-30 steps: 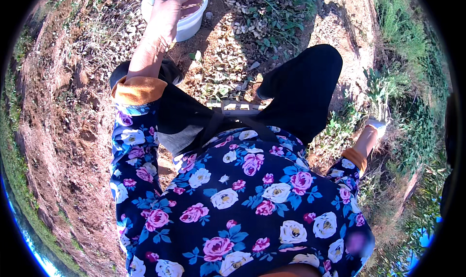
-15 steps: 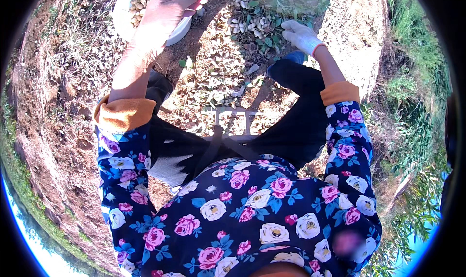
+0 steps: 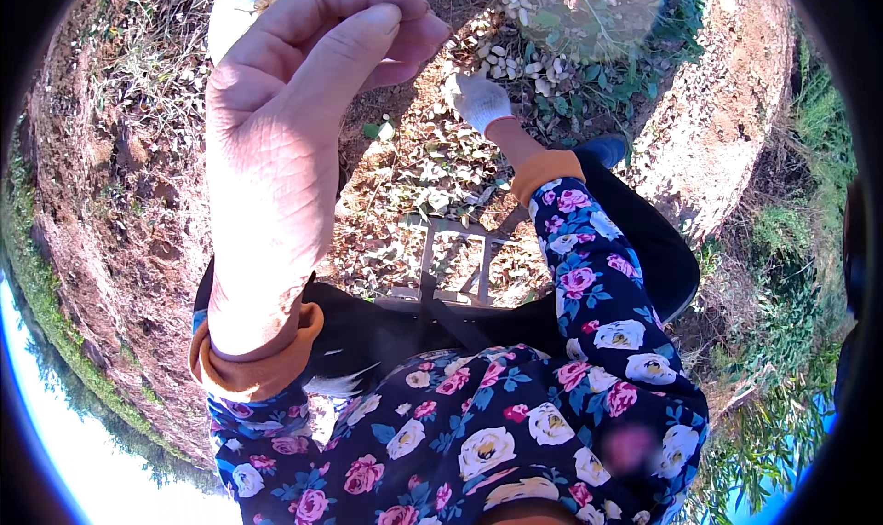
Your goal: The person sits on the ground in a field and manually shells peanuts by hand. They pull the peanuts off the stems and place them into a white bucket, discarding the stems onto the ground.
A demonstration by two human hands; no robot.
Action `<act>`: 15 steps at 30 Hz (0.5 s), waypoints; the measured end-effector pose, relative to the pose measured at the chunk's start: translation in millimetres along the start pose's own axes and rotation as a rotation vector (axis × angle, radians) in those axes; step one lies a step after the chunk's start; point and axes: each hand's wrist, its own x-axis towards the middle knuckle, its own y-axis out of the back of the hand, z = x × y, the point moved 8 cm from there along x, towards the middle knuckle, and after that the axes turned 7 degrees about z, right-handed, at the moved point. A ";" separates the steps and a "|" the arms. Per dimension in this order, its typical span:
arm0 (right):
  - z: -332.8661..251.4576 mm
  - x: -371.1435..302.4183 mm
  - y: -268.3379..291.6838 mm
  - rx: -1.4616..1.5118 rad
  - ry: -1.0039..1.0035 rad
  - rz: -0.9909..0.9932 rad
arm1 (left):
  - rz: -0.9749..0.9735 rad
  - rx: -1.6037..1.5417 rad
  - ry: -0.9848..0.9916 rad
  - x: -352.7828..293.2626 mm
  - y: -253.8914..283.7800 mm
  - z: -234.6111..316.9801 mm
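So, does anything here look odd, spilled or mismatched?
Yes. Only the right hand wears a white glove; the left hand is bare, fingertips pinched. Pale pods lie loose on the dirt by the gloved hand, outside the white bowl that holds others.

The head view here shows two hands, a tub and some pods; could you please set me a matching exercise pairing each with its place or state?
Things:
1. left hand
2. right hand
3. white tub
4. pale pods

Descriptions:
A. gloved in white, reaching to the ground
B. scattered on the soil among leaves
C. bare, fingertips pinched together
D. at the upper edge, behind the bare hand

Pairs: 1-C, 2-A, 3-D, 4-B
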 end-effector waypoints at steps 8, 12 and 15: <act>44.6 25.0 -64.7 0.245 -0.301 0.019 | 0.028 0.054 -0.003 12.8 17.5 6.3; 31.0 -0.4 -25.5 0.416 -0.402 -0.046 | 0.061 -0.017 0.003 5.6 29.5 5.9; 23.6 -22.8 -60.9 0.281 -0.385 -0.191 | 0.077 -0.051 0.015 -1.4 24.7 0.3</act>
